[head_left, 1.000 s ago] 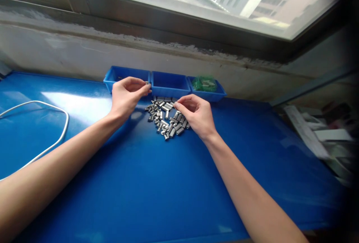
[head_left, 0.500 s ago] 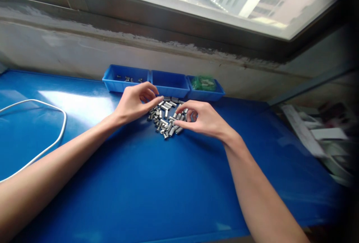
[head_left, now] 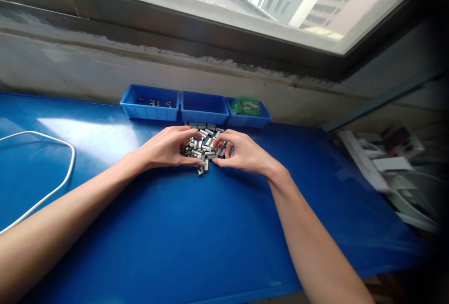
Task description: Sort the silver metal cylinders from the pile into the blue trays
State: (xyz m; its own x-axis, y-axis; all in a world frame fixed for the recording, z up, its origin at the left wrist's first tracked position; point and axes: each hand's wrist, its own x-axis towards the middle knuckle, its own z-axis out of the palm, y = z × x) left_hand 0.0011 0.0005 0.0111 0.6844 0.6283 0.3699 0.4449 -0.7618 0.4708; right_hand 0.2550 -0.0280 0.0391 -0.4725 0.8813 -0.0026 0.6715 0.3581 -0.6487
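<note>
A pile of small silver metal pieces (head_left: 207,147), some like long hexagonal spacers and others short and headed like bolts, lies on the blue table. Curved round the pile's left side is my left hand (head_left: 171,147), thumb and fingers apart, touching or close to the pieces. On the opposite side my right hand (head_left: 242,152) also curves about the pile, with a gap between its thumb and fingers. Neither hand visibly grips a piece. Some pieces are hidden behind the fingers.
Behind the pile stand three joined blue bins: the left bin (head_left: 150,113) has a few small metal parts, the middle bin (head_left: 205,114) shows a bare floor, the right bin (head_left: 249,120) holds a green bag (head_left: 245,105). A white cable (head_left: 72,154) lies left.
My left hand has come down from above the pile's far left to its left side. My right hand has closed in slightly from the right. The view has shifted a little.
</note>
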